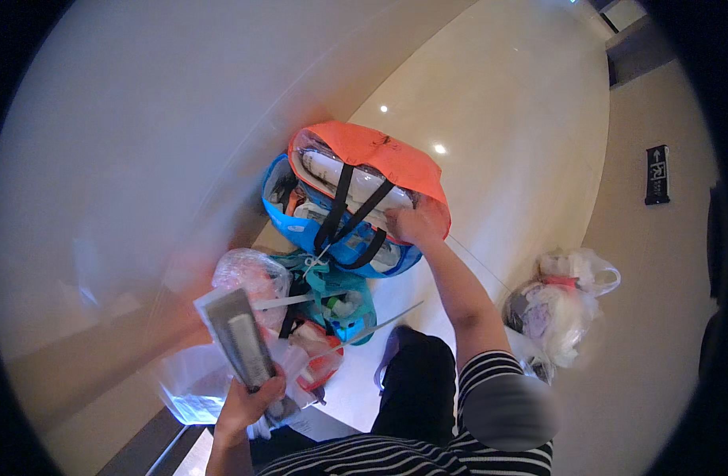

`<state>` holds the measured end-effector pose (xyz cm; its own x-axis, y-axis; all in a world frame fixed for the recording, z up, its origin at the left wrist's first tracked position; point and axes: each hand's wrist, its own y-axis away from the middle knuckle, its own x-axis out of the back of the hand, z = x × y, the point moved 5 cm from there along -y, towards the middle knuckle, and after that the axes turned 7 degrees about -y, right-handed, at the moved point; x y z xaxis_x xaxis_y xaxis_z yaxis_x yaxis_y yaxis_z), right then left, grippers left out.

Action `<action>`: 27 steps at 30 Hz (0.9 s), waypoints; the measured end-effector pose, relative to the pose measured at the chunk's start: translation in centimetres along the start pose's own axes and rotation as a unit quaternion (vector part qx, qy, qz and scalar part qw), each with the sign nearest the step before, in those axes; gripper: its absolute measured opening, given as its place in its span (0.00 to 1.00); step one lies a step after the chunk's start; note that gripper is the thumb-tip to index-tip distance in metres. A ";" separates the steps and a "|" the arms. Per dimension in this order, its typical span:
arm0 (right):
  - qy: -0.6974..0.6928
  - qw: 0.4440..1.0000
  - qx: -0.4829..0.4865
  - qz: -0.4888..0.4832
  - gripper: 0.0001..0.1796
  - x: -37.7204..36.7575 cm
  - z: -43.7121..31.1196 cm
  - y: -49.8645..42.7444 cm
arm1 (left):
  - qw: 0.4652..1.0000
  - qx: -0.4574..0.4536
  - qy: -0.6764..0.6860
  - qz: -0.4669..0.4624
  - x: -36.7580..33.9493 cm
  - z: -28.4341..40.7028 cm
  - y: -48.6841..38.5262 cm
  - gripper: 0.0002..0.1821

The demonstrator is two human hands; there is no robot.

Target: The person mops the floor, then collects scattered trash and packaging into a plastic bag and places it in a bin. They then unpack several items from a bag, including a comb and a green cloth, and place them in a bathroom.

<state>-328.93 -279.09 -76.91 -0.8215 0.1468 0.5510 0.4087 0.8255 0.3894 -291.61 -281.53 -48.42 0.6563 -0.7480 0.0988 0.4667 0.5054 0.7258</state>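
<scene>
My left hand [254,401] is closed around the lower end of a flat, long grey package [242,336], which looks wrapped in clear plastic and is tilted upward. My right hand [416,221] is at the mouth of an orange tote bag [394,152], against its near right side; some fingers are hidden, so its grip is unclear. Inside that bag lies a white plastic-wrapped bundle [364,184]. Black straps [340,205] hang across the opening. A blue tote bag [298,229] filled with packaged things stands against the orange one, on its near side.
Nearer me are a teal bag [364,303], a clear plastic bag with pinkish contents [248,273] and a red bag [328,363]. More plastic bags [554,321] rest by the right wall, below an exit sign [657,174]. A pale wall [138,149] rises on the left.
</scene>
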 end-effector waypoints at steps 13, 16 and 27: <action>0.193 0.940 0.277 0.044 0.35 2.1 -4.9 2.4 | 0.642 -0.407 -0.650 0.004 -15.7 4.7 -24.0 0.27; 0.252 0.905 0.318 0.129 0.24 2.1 -4.4 1.7 | 0.646 -0.342 -0.683 0.023 -15.8 2.6 -27.8 0.19; -0.067 0.981 0.159 0.087 0.06 3.5 -3.1 0.4 | 0.623 -0.495 -0.595 0.112 -13.6 1.9 -23.4 0.08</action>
<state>-330.37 -279.98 -72.56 -0.8040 0.3538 0.4779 0.4202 0.9068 0.0355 -312.62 -284.04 -65.45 0.1415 -0.1022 0.9847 0.9658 0.2324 -0.1146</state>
